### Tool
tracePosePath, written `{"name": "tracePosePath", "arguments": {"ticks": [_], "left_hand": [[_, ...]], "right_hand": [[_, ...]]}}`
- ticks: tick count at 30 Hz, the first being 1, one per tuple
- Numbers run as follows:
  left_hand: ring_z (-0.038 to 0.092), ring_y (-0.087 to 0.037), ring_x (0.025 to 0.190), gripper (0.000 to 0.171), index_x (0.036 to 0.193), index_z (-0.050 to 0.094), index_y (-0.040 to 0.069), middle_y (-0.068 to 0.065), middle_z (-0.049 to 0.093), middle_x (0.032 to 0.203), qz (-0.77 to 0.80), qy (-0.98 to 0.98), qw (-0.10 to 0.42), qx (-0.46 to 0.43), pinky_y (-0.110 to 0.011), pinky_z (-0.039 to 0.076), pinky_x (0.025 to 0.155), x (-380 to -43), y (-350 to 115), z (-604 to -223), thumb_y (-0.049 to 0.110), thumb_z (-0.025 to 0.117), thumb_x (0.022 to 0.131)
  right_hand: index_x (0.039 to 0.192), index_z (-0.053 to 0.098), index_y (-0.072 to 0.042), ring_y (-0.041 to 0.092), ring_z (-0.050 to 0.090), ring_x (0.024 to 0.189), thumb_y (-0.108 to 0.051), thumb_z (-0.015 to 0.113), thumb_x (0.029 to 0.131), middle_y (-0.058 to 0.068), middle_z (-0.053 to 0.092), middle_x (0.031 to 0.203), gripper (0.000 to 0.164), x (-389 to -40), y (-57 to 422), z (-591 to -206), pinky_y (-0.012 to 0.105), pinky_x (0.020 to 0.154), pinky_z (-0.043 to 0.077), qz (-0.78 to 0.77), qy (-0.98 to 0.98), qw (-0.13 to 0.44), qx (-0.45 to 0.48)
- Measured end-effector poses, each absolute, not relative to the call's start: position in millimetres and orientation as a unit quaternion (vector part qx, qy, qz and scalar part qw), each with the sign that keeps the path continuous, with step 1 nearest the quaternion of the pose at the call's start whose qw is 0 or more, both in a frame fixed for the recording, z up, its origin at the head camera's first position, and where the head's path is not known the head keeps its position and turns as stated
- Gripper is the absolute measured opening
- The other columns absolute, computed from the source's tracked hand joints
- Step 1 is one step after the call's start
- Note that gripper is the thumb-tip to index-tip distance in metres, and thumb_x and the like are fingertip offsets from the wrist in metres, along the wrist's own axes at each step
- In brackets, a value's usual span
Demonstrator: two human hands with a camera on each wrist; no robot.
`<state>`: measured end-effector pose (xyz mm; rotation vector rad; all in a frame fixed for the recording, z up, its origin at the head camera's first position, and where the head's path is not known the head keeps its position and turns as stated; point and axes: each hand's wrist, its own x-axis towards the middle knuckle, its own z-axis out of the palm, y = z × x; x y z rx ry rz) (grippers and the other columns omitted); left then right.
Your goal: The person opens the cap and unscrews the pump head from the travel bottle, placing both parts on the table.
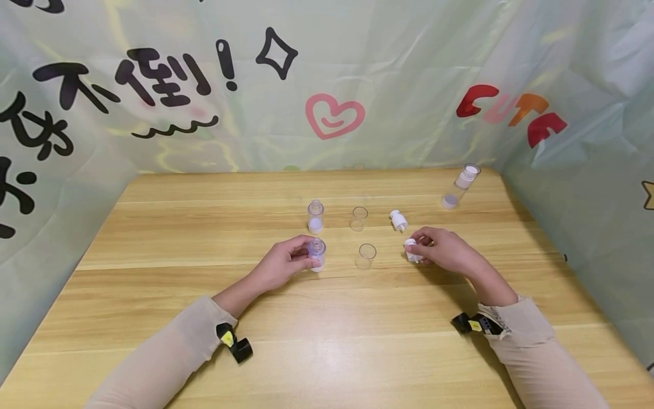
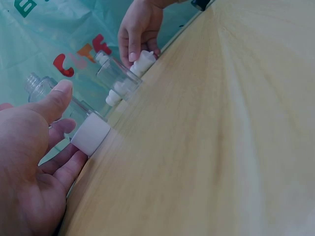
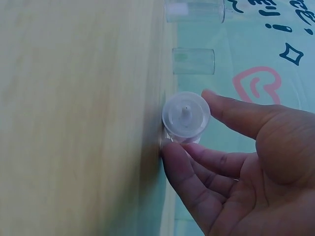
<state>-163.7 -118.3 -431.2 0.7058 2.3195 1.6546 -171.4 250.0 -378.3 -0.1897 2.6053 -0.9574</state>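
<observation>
My left hand (image 1: pixel 278 264) holds a small clear bottle (image 1: pixel 317 254) upright on the table, thumb on one side and fingers on the other. In the left wrist view, the bottle's white base (image 2: pixel 92 133) stands on the wood and its threaded neck is bare. Over to the right, my right hand (image 1: pixel 443 250) pinches a white pump head (image 1: pixel 411 250) between thumb and fingers, close to the tabletop. The right wrist view shows the pump head's round underside (image 3: pixel 185 115) facing the camera. Between the hands stands a clear cylindrical cap (image 1: pixel 365 258).
Behind the held bottle stands a second open bottle (image 1: pixel 315 218). A second clear cap (image 1: pixel 359 219) and another white pump head (image 1: pixel 398 220) stand in that back row. At the far right corner is a bottle with pump and clear cap fitted (image 1: pixel 458 187). A printed curtain (image 1: pixel 409 85) encloses the table.
</observation>
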Motion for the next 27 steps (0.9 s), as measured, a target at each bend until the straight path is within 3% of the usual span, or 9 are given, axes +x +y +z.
{"name": "tracePosePath", "arguments": {"ticks": [11, 27], "left_hand": [[0.064, -0.024, 0.108, 0.040, 0.126, 0.061, 0.004, -0.013, 0.066, 0.117, 0.567, 0.779, 0.106, 0.244, -0.026, 0.055, 0.087, -165.7, -117.9, -433.2, 0.012, 0.073, 0.089], [0.065, -0.022, 0.105, 0.041, 0.126, 0.061, 0.006, -0.009, 0.066, 0.116, 0.548, 0.797, 0.085, 0.238, -0.029, 0.055, 0.088, -164.7, -118.3, -433.6, 0.016, 0.074, 0.088]], "right_hand": [[0.127, 0.055, 0.004, 0.017, 0.067, 0.079, -0.041, 0.065, 0.095, 0.018, 0.062, 0.105, 0.056, -170.7, 249.1, -376.3, 0.034, 0.070, 0.057, -0.323, 0.927, 0.181, -0.064], [0.126, 0.055, 0.003, 0.017, 0.066, 0.077, -0.036, 0.062, 0.097, 0.015, 0.065, 0.102, 0.048, -170.7, 250.0, -375.6, 0.033, 0.067, 0.056, -0.310, 0.931, 0.179, -0.065]]}}
